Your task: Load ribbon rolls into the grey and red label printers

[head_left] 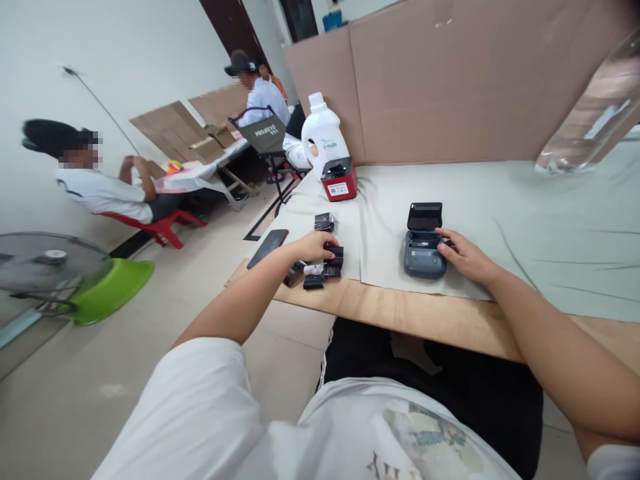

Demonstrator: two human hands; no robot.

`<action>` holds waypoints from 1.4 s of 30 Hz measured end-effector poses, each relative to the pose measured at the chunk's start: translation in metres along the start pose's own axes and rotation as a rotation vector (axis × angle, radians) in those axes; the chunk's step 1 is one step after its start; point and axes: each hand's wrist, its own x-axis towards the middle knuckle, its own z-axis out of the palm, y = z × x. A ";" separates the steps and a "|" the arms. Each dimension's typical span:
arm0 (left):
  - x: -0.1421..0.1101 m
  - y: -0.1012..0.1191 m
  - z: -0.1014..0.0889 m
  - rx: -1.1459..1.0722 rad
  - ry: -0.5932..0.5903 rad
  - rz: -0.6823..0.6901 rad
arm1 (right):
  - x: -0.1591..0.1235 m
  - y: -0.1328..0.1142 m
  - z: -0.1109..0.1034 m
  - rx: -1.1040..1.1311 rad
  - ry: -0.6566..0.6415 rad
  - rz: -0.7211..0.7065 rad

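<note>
A small dark grey device [425, 260], like a portable label printer, stands near the table's front edge with its black lid [425, 217] tipped up. My right hand [463, 255] grips its right side, the fingertips at the rim of the opening. The inside is too small to make out. To the left, my left hand [316, 246] is closed over a cluster of small dark pieces [332, 268], its fingertips on a small black piece [336, 252]. More such pieces [324, 221] lie just behind that hand. Beside its wrist rests a dark phone [267, 247].
A white jug [323, 137] and a red-and-black box [339, 181] stand at the table's back left. Cardboard [440, 87] walls the far side, with a clear plastic-wrapped roll [590, 107] at right. A fan [55, 267] and seated people [107, 187] are at left.
</note>
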 end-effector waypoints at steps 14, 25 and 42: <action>-0.070 0.003 0.019 0.424 -0.056 -0.108 | 0.000 -0.002 -0.001 -0.017 -0.007 0.010; -0.007 0.112 0.022 -0.436 -0.176 0.382 | -0.013 -0.036 0.008 -0.313 0.285 -0.328; 0.114 0.134 0.085 -0.448 0.329 0.397 | -0.013 -0.045 0.003 -0.224 0.330 -0.460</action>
